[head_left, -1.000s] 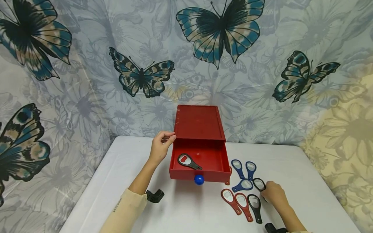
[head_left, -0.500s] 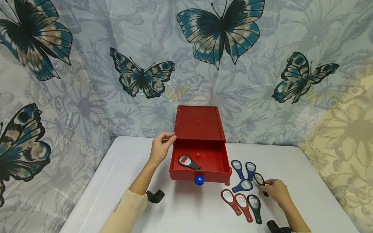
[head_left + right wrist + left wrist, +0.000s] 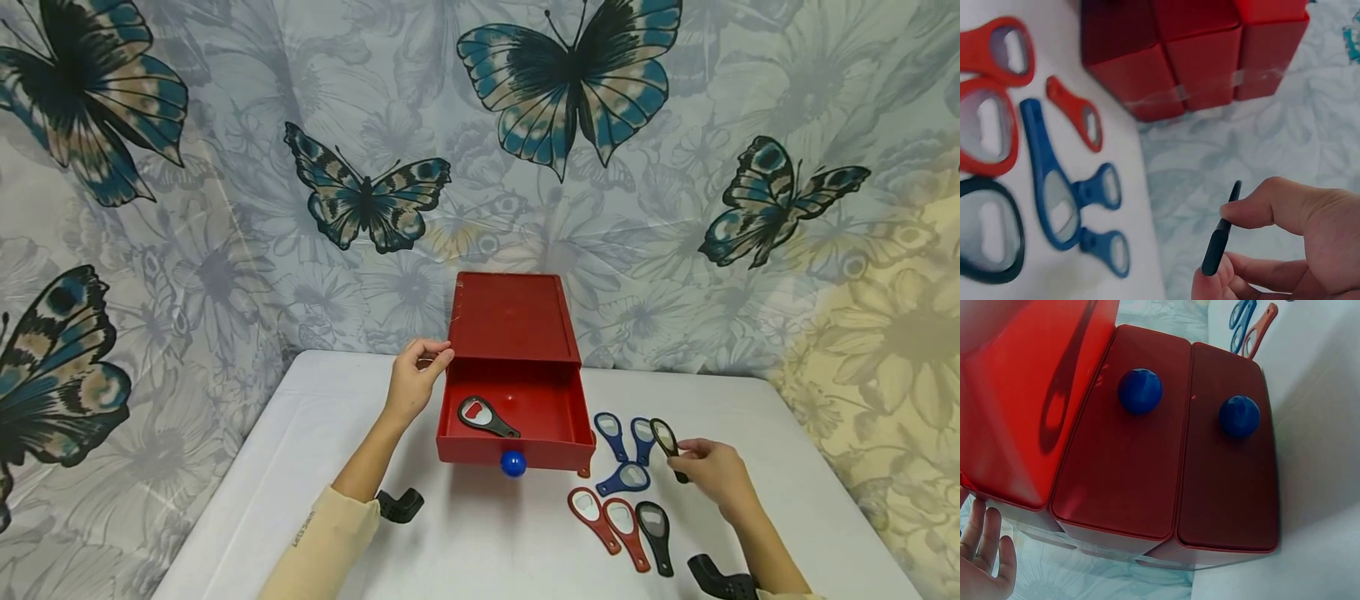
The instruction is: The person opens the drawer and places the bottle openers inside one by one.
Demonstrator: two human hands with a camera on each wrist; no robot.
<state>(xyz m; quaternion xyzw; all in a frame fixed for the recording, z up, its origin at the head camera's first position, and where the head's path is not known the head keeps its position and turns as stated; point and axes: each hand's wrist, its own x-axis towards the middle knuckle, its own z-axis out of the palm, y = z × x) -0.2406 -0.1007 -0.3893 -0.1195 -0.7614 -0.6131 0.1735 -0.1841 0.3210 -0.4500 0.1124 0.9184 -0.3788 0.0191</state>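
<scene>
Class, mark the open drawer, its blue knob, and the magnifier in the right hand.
Open drawer (image 3: 546,415): head view, on its bare floor.
Blue knob (image 3: 513,464): head view, its rounded front.
Held magnifier (image 3: 663,437): head view, on its lens.

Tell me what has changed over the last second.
The right hand has moved upward in the head view, carrying and tilting the black magnifier. Nothing was let go. Unchanged: the left hand at the left side of the red box, and its open drawer.

The black magnifier (image 3: 664,437) is held aloft, tilted, its round end toward eleven o'clock, at four o'clock from the upright red chest (image 3: 514,317), whose top drawer (image 3: 472,451) juts toward six.
</scene>
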